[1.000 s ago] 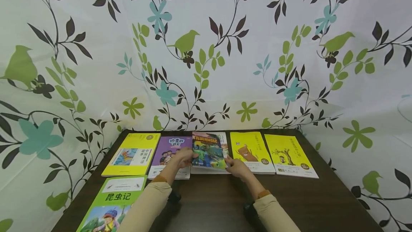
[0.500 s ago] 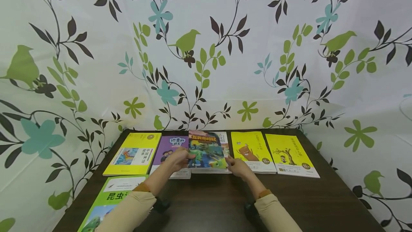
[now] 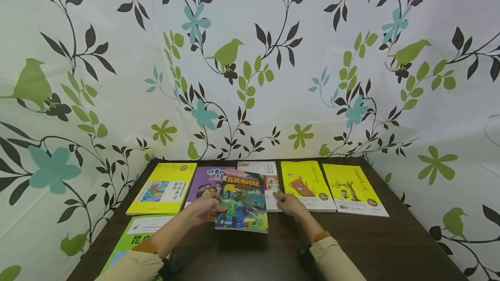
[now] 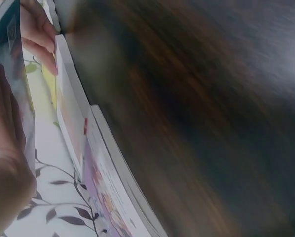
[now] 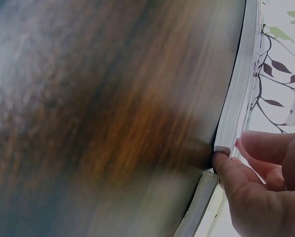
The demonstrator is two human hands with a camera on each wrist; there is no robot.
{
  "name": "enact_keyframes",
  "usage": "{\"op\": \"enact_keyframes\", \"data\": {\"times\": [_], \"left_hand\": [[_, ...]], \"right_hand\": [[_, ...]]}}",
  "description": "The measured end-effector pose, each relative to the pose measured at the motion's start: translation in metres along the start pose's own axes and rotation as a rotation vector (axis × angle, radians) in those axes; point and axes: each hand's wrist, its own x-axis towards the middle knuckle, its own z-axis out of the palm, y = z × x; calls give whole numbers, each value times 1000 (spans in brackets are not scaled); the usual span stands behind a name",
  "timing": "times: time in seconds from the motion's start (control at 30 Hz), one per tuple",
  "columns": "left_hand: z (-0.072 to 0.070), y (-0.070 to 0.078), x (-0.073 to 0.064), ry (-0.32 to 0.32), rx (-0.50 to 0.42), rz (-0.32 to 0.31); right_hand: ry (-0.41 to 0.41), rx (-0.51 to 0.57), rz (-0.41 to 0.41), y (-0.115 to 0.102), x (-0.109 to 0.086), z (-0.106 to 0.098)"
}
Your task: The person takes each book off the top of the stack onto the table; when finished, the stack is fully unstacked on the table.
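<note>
In the head view my left hand [image 3: 205,208] grips the left edge of a colourful comic-style book [image 3: 243,200], thumb on its cover. That book is held tilted over the front of the row, overlapping the purple book [image 3: 207,182] and the white book [image 3: 271,204]. My right hand [image 3: 290,204] is at the white book's front right corner. The right wrist view shows thumb and fingers of the right hand [image 5: 266,175] pinching around the corner of the white book [image 5: 235,103]. In the left wrist view the left hand [image 4: 7,118] lies against the held book.
Yellow books stand in the row at left [image 3: 162,188] and right, one with a bear-like figure [image 3: 306,184], one with a tree [image 3: 351,189]. A green book [image 3: 134,229] lies at front left, partly under the left arm. Dark table [image 3: 371,246]; patterned cloth [image 3: 250,133] hangs behind.
The left hand has drawn the comic-style book left and toward me, off the white book, whose cover now shows. The right hand has stayed near the white book's corner, now apart from the comic-style book.
</note>
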Motion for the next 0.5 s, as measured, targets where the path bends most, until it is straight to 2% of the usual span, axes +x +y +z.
{"op": "enact_keyframes", "data": {"times": [0.27,0.5], "left_hand": [[-23,-9,-18,-120,-15,19],[-31,-22,-30,-190,-52,-6]], "right_hand": [[12,-14,-13,0,-3,2],[31,-5,-11,1,-1,2]]}}
